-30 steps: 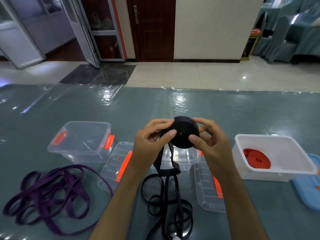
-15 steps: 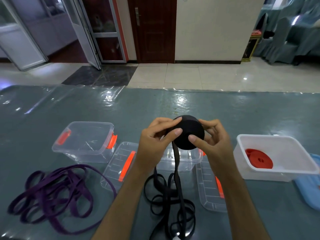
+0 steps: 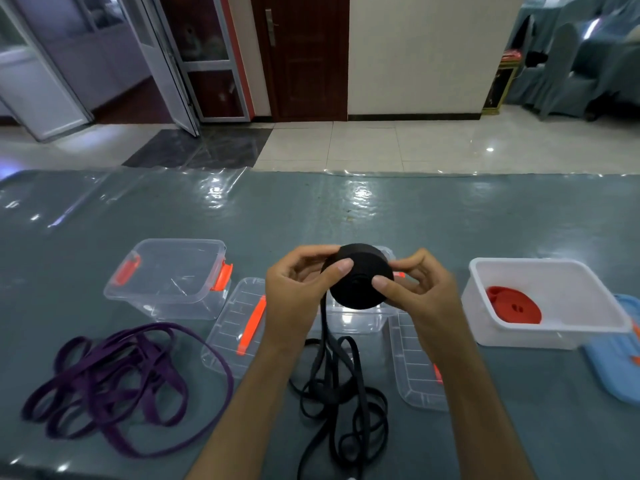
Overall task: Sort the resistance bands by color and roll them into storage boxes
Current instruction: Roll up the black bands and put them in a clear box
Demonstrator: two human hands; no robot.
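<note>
A black band roll [image 3: 360, 282] is held up over the table between both hands. My left hand [image 3: 298, 292] grips its left side with the thumb on the face. My right hand [image 3: 419, 292] grips the right side, thumb on the face too. The loose black band [image 3: 339, 393] hangs from the roll and lies tangled on the table in front of me. Behind the roll stands a clear storage box [image 3: 360, 320], mostly hidden. An empty clear box [image 3: 169, 278] with orange latches stands to the left. A rolled red band [image 3: 512, 304] lies in the white box [image 3: 554, 337] on the right.
A tangled purple band [image 3: 114, 382] lies at the front left. Two clear lids [image 3: 235, 327] [image 3: 415, 368] with orange clips flank the middle box. A blue lid [image 3: 616, 351] lies at the far right edge. The table wears a grey cloth under clear plastic.
The roll has been turned between my hands and has taken up a little more band; the loose tail on the table has shifted slightly. Both hands stay on the roll.
</note>
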